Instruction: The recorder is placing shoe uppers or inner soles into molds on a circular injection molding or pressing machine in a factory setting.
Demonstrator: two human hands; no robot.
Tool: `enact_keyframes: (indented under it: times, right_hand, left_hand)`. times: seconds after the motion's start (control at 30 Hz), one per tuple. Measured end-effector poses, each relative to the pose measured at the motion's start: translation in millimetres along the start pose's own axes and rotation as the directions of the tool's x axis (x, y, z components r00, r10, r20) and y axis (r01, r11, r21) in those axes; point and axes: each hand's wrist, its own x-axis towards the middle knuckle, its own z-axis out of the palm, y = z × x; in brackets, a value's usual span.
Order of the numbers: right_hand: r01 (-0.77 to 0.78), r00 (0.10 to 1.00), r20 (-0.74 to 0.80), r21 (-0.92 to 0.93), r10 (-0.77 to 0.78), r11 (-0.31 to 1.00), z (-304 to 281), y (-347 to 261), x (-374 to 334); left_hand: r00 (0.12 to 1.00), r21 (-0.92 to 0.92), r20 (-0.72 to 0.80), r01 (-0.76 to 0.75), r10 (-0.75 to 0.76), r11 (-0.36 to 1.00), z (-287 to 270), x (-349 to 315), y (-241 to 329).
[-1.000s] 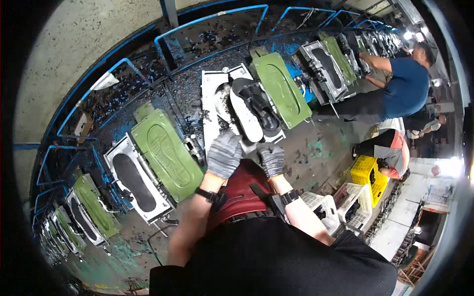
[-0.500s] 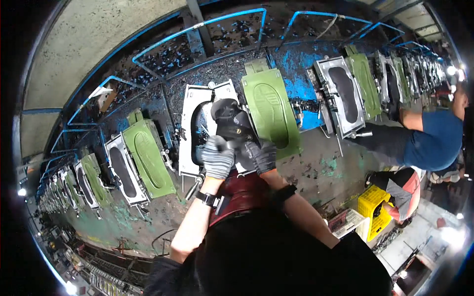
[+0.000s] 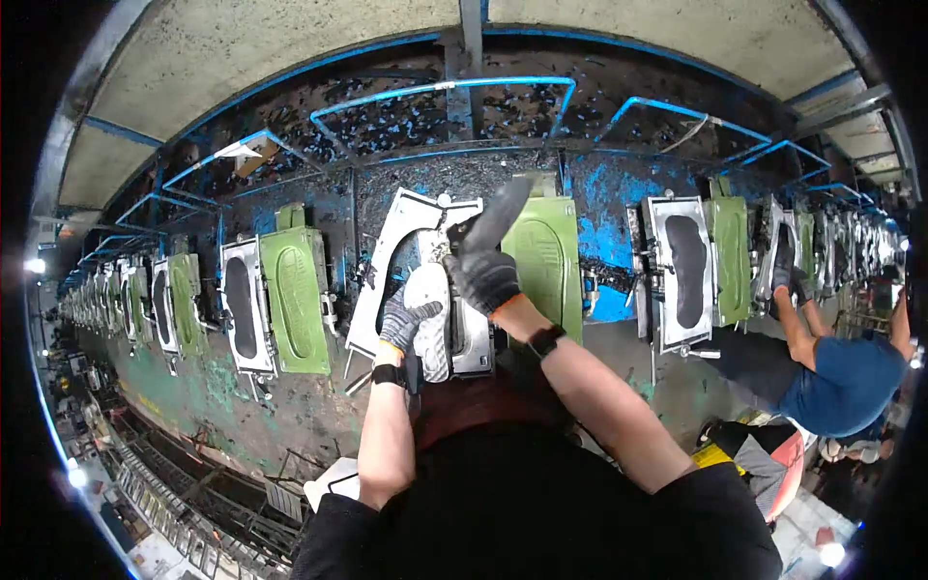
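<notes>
My left hand [image 3: 408,324], in a striped grey glove, closes on the edge of a white shoe sole [image 3: 428,300] held upright over the near part of a silver metal mould [image 3: 385,253]. My right hand [image 3: 486,280], in a darker glove, grips a long dark grey piece [image 3: 505,215] shaped like a sole. That piece is tilted up to the right and smeared by motion; its exact kind is unclear. Beneath my hands the mould's sole-shaped opening is partly covered. Beside it on the right stands a green mould plate [image 3: 537,251], partly hidden by the dark piece and my right hand.
More silver moulds [image 3: 682,275] and green plates [image 3: 296,290] line the bench on both sides. Behind them run blue rails [image 3: 435,89] over a ledge strewn with dark scraps. At the right a person in a blue shirt [image 3: 851,382] reaches toward another mould.
Both hands were together on a black shoe-like item over the mould; now they are apart. The white sole shows in my left hand, and my right has swung the dark piece up. The view has turned.
</notes>
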Motion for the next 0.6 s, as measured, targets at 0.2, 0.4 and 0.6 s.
enact_keyframes:
  times: [0.2, 0.4, 0.6]
  right_hand:
    - [0.071, 0.837, 0.529, 0.144, -0.138, 0.987, 279, 74, -82]
    - [0.202, 0.948, 0.194, 0.251, -0.254, 0.947, 141, 2, -70]
    - [-0.539, 0.800, 0.314, 0.002, 0.512, 0.842, 85, -27, -42]
  left_hand:
    - [0.845, 0.649, 0.528, -0.467, 0.088, 0.601, -22, -19, -43]
    - [0.938, 0.169, -0.279, -0.163, 0.206, 0.972, -83, -25, -101]
    - [0.958, 0.080, -0.285, -0.002, 0.025, 0.997, -14, 34, -33]
